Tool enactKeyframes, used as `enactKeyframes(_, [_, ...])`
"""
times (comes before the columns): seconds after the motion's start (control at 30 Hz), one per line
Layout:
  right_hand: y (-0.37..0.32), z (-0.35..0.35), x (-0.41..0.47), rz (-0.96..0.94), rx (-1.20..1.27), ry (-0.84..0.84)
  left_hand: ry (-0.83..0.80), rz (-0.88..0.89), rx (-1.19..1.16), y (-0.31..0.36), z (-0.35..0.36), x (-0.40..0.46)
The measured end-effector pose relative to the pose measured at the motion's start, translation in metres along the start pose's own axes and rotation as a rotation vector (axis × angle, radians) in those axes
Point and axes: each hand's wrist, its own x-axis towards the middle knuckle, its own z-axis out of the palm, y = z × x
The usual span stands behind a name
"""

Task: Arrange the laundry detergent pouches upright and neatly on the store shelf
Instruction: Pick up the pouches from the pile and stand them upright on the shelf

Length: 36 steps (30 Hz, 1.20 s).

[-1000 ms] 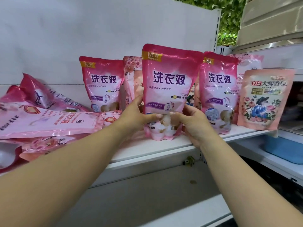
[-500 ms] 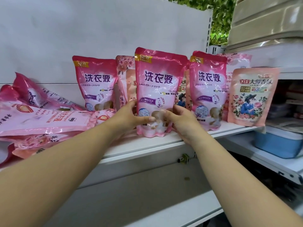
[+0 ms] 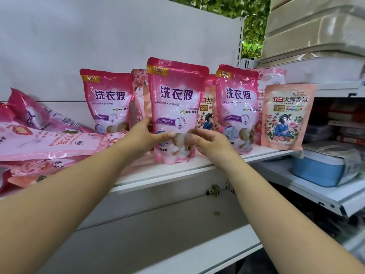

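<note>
Both hands have loosened since a second ago: the left hand (image 3: pixel 144 133) and right hand (image 3: pixel 210 142) now only cup the lower part of the centre pink detergent pouch (image 3: pixel 176 107), fingers curved around its sides. It stands upright at mid-frame on the white shelf (image 3: pixel 177 171), seemingly settled. Fallen pouches (image 3: pixel 45 143) at left remain to be stood up.

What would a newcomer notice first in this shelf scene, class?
First, the tall pink pouch standing upright at the middle of the white shelf, with the left hand and right hand holding its lower part. Next, the heap of pouches lying flat at the left, and the peach flowered pouch standing at the right.
</note>
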Motion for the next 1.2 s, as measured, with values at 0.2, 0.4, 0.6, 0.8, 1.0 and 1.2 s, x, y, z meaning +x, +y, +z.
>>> enactKeyframes(0.2, [-0.007, 0.002, 0.006, 0.103, -0.058, -0.032, 0.068, 0.026, -0.017, 0.0, 0.002, 0.0])
enactKeyframes(0.4, [-0.007, -0.006, -0.004, 0.063, -0.158, -0.065, 0.095, 0.024, 0.14, 0.003, 0.005, -0.002])
enactKeyframes(0.6, [-0.019, -0.037, -0.024, -0.14, -0.434, 0.057, 0.303, 0.327, 0.526, 0.023, 0.006, -0.032])
enactKeyframes(0.8, [-0.009, -0.105, -0.035, -0.385, -0.432, 0.772, 0.01, 0.644, 0.772, 0.025, 0.06, -0.069])
enactKeyframes(1.0, [0.03, -0.168, 0.0, -0.022, -0.273, 0.888, -0.179, 0.571, 0.852, 0.022, 0.105, -0.043])
enactKeyframes(1.2, [0.055, -0.188, 0.016, 0.063, -0.052, 0.766, -0.217, 0.53, 0.965, 0.007, 0.114, -0.027])
